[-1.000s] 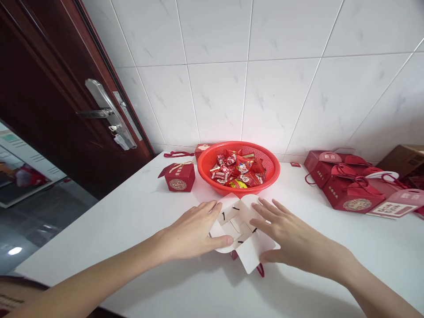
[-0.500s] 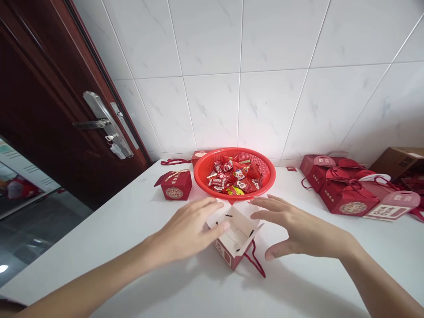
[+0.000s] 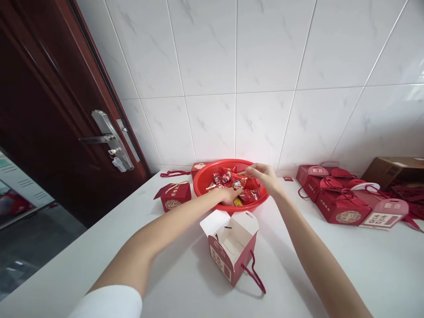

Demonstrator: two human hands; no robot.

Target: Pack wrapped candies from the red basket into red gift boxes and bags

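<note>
A red plastic basket [image 3: 264, 201] holds several wrapped candies [image 3: 226, 177], mostly red. My left hand [image 3: 228, 196] reaches over its near rim, fingers stretched out among the candies; the lower fingers are partly hidden. At the basket's right side is my right hand [image 3: 265, 176], fingers bent and drawn together, tips over the candies; whatever they pinch is too small to make out. Nearer to me an open red gift box [image 3: 221, 260] stands upright, its white inside showing, flaps up and a dark red cord handle [image 3: 254, 276] hanging at its right side.
Left of the basket sits a closed red gift box [image 3: 176, 197], with a dark red cord [image 3: 175, 173] behind it. Several red gift boxes [image 3: 347, 207] are grouped at the right, beside a brown carton [image 3: 391, 172]. A tiled wall [image 3: 265, 123] borders the white table [image 3: 168, 269]; a dark door [image 3: 56, 88] stands left.
Both hands have moved away from the open gift box, forward into the candy basket. The box stays on the table with its flaps now in plain view. The camera view has shifted slightly.
</note>
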